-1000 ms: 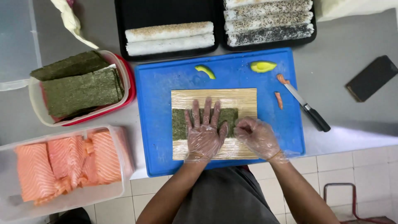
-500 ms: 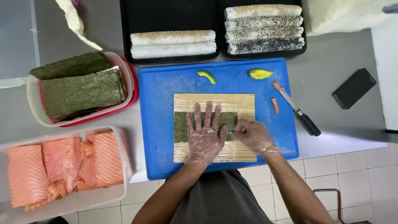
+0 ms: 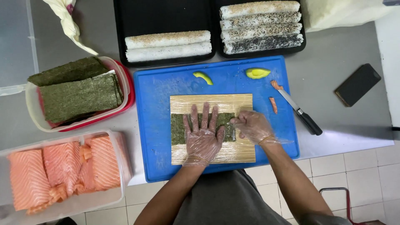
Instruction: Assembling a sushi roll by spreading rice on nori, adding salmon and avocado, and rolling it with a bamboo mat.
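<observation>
two hands are down on the mat, and both are mine. my left hand point(image 3: 203, 139) lies flat on the dark green seaweed sheet point(image 3: 180, 128), with the fingers spread wide and pointing far, away from my body. it holds nothing, it just presses down. my right hand point(image 3: 251, 126) sits at the right end of the sheet, with the fingers curled in and the tips touching the sheet's right edge. i cannot tell if those fingers pinch the edge or only push on it. both hands wear thin clear gloves.

the seaweed sheet is long from left to right. it lies across the middle of the bamboo mat point(image 3: 210, 102), and the mat lies on the blue cutting board point(image 3: 156, 108). so the sheet's long line runs sideways under my left palm, and my left fingers cross it. the left end of the sheet sticks out bare, to the left of my left hand. my left hand is the nearer one to that end.

far from my hands, on the board, are two bits of avocado point(image 3: 257, 73). a knife point(image 3: 298, 111) lies to the right, apart from my right hand. a tub of salmon point(image 3: 62, 171) is off to the left.
</observation>
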